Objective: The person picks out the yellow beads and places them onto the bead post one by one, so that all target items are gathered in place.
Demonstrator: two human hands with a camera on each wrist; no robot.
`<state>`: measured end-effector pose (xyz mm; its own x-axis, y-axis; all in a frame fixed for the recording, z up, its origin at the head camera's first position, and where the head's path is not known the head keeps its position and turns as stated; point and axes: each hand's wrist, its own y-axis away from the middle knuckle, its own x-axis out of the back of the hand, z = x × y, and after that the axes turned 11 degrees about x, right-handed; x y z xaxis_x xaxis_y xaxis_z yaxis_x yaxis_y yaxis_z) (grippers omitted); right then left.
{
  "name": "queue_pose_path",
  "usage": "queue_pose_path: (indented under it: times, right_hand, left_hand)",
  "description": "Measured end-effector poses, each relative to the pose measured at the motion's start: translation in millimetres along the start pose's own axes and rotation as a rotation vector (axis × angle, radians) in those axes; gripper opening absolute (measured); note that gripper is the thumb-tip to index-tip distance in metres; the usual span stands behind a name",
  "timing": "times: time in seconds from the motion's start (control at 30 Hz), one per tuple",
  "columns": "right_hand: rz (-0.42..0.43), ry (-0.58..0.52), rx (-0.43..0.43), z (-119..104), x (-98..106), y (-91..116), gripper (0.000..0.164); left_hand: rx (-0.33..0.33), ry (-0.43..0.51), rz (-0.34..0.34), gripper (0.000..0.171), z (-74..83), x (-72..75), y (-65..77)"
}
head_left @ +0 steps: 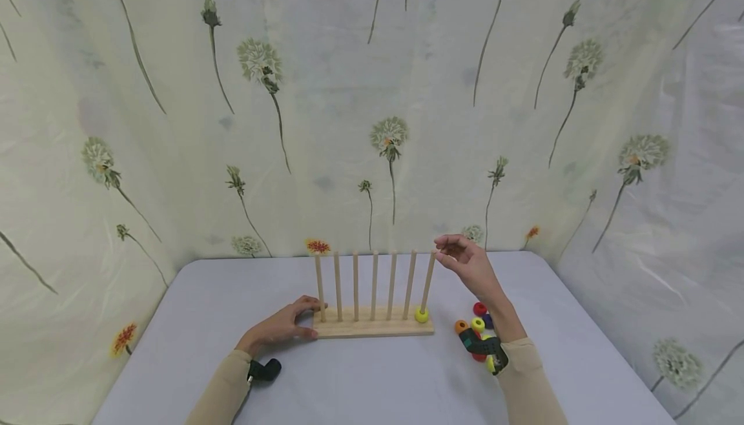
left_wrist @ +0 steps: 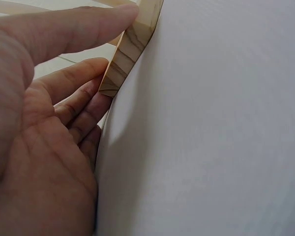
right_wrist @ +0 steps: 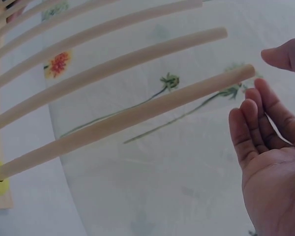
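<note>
Midway between the table's (head_left: 372,386) side edges, the left hand (head_left: 286,321) pinches the left end of the wooden peg rack (head_left: 374,330), whose rightmost peg (head_left: 428,283) bears a yellow bead (head_left: 422,315). The right hand (head_left: 471,267), fingers loosely bent and empty, is beside that peg's tip. Toward the table's right edge, a dark wrist camera (head_left: 479,345) partly hides loose beads (head_left: 478,323); floral cloth (head_left: 325,121) hangs behind the far edge.

wooden rack (head_left: 372,329); seven upright pegs (head_left: 374,286); yellow bead (head_left: 422,316) low around rightmost peg (head_left: 428,283)
</note>
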<state>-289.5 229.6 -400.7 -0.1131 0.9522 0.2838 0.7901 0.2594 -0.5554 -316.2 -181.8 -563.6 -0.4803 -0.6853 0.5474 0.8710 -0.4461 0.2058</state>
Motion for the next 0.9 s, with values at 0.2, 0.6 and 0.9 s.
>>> queue_pose_path:
  times: [0.2, 0.6, 0.9]
  right_hand:
    - [0.005, -0.007, -0.005, -0.2, 0.8, -0.1, 0.036]
    - [0.008, 0.03, -0.01, 13.9, 5.3, 1.0, 0.035]
    - [-0.008, 0.036, 0.014, 26.4, 10.7, 3.0, 0.036]
  left_hand:
    - [0.009, -0.003, 0.007, 0.065, 0.3, -0.7, -0.4]
    - [-0.044, 0.018, -0.028, 0.064, 2.2, 1.5, 2.6]
    - [-0.042, 0.007, -0.024, 0.064, 0.0, 1.3, 1.4]
